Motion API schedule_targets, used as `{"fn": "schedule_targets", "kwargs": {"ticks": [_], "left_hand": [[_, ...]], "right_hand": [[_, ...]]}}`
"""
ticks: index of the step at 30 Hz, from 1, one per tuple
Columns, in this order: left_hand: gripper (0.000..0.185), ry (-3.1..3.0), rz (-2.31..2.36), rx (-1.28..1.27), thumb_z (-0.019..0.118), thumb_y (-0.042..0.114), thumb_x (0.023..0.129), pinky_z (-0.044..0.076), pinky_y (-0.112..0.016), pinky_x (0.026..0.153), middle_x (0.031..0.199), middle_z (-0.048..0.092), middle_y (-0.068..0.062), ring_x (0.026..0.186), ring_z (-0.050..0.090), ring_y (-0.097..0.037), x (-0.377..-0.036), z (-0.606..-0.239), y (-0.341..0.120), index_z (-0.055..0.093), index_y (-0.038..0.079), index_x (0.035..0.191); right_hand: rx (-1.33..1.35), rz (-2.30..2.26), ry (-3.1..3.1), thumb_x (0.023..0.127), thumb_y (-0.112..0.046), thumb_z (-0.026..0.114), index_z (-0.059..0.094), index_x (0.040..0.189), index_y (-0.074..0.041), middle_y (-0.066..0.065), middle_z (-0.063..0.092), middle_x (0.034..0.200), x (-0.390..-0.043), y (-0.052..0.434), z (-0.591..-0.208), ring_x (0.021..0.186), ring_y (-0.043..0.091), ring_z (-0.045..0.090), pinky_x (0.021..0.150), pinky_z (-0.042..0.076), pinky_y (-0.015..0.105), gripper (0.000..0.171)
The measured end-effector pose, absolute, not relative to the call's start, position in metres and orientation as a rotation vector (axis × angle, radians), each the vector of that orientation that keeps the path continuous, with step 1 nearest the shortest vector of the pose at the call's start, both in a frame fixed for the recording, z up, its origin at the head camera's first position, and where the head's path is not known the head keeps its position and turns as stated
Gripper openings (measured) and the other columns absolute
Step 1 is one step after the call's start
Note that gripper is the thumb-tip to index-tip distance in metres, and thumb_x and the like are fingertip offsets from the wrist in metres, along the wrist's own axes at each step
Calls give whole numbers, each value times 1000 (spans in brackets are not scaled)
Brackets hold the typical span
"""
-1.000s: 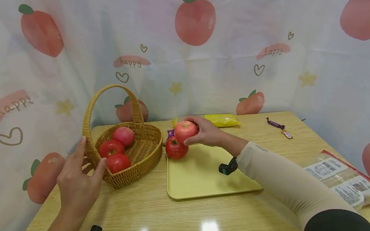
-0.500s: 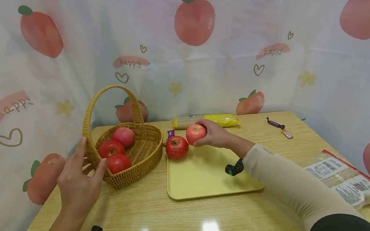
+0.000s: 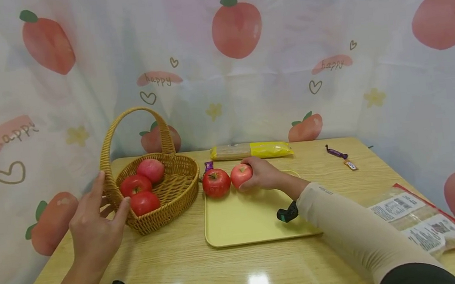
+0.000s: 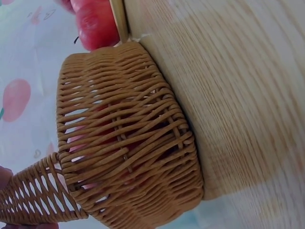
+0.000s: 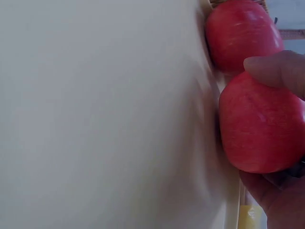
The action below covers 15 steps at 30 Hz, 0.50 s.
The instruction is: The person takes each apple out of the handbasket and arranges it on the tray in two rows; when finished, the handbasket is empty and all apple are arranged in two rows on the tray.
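Your right hand point(image 3: 261, 174) grips the pink apple point(image 3: 240, 175) at the back edge of the tray point(image 3: 247, 222); your left hand point(image 3: 97, 227) holds the basket point(image 3: 170, 215) by its handle point(image 3: 106, 158). Expect the apple firm and slippery, so cup its widest part.

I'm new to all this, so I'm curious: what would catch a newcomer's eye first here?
Probably the tall-handled wicker basket on the table's left, holding three red fruits, with the left hand at its handle. Next, the right hand gripping a pinkish apple at the far side of the yellow tray, beside a darker red apple. Behind everything, big printed fruits brighten the pale backdrop.
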<state>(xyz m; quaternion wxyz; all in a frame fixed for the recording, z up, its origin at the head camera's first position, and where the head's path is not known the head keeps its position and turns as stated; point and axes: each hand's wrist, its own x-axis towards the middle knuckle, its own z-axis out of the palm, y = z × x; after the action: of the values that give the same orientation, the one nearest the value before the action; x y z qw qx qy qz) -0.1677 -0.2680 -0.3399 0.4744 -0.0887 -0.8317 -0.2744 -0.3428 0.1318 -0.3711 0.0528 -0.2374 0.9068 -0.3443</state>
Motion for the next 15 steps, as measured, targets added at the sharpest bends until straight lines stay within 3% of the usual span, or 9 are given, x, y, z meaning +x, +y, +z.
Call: {"fn": "schedule_targets", "kwargs": {"ticks": [15], "left_hand": [[89, -2025, -662, -220, 87, 2, 79, 31, 7, 85, 107, 65, -29, 87, 72, -44, -168, -340, -268, 47, 16, 157]], "right_hand": [[-725, -963, 2785, 76, -33, 90, 41, 153, 3, 19, 53, 146, -340, 129, -371, 123, 33, 59, 104, 55, 47, 98]]}}
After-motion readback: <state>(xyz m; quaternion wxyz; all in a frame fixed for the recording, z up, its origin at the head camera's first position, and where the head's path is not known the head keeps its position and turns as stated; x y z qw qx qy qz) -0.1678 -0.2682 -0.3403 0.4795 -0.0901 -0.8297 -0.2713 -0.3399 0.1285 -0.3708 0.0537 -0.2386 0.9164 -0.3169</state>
